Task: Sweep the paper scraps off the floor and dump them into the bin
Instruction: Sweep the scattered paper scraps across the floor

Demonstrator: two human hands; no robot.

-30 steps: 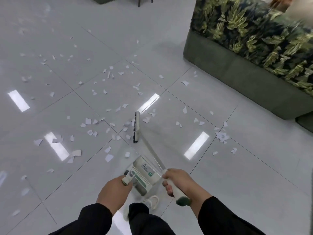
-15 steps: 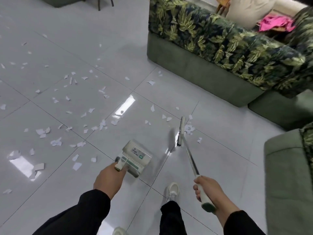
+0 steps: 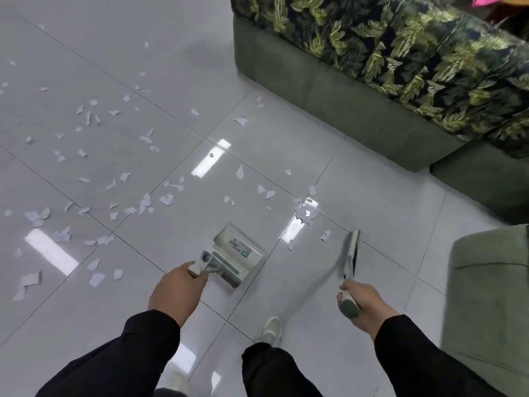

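Glossy grey floor tiles (image 3: 120, 53) carry paper scraps (image 3: 144, 202) mostly at the left, with a small heap (image 3: 305, 214) ahead. Since a second ago, the broom (image 3: 351, 253) has swung from the centre to the right. The right hand (image 3: 361, 301) grips its handle; the left hand (image 3: 174, 290) holds the dustpan (image 3: 235, 253). The sofa (image 3: 343, 90) and a green cushion (image 3: 492, 296) limit the right side, the left is open. No bin is visible.

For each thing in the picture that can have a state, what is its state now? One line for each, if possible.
left hand: grips the dustpan handle.
right hand: grips the broom handle.
dustpan: held low, no scraps visible inside.
broom: head close to the floor, blurred.
paper scraps: scattered on the floor, not yet collected.
sofa: standing behind the scraps.
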